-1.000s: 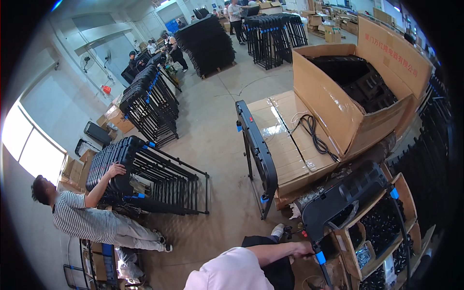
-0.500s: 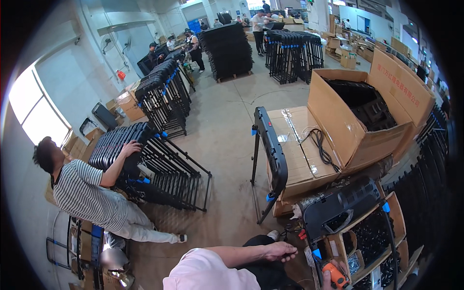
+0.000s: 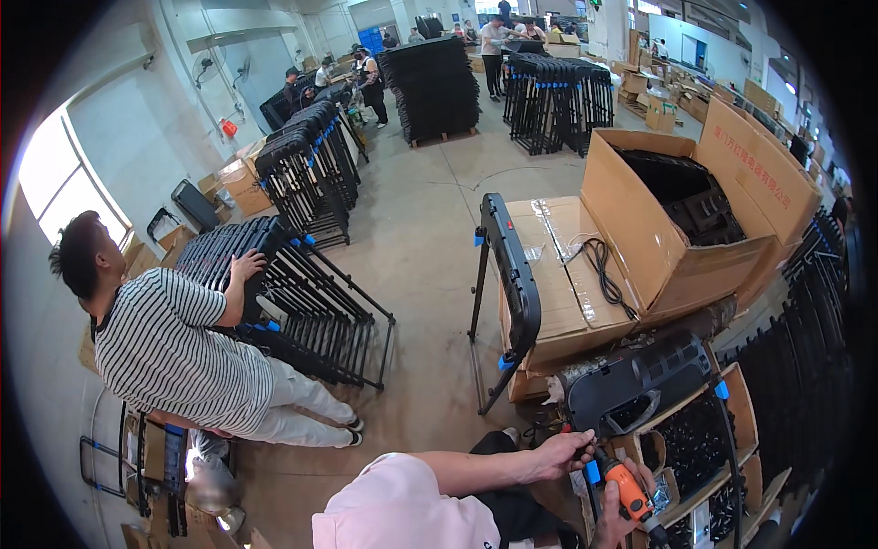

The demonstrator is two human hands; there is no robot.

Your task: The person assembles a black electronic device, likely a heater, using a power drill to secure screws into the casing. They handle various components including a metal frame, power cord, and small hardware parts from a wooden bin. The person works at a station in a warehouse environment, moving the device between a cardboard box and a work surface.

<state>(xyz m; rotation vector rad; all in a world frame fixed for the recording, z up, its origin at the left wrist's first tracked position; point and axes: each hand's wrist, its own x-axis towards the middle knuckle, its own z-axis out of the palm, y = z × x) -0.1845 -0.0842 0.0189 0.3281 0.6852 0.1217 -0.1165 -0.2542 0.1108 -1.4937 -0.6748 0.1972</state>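
Observation:
My right hand (image 3: 611, 529) grips an orange power screwdriver (image 3: 631, 494), its tip pointing up and away from me. My left hand (image 3: 562, 455) is closed in a pinch close to that tip; whatever lies between the fingers is too small to make out. Just beyond both hands lies a black plastic panel (image 3: 640, 384) with slots and an oval opening, on a black tubular frame with blue clips (image 3: 593, 471). Beside the screwdriver, a cardboard parts box (image 3: 745, 416) holds many small black pieces.
An open carton (image 3: 658, 274) of black parts and a coiled black cable (image 3: 602, 274) rest on a taped carton. A black folding frame (image 3: 510, 284) stands against it. To the left, a person in a striped shirt (image 3: 174, 334) touches a row of frames (image 3: 315, 311).
The screwdriver has come up into fuller view in my right hand. My left hand has moved right and up to its tip. The person in stripes has shifted nearer.

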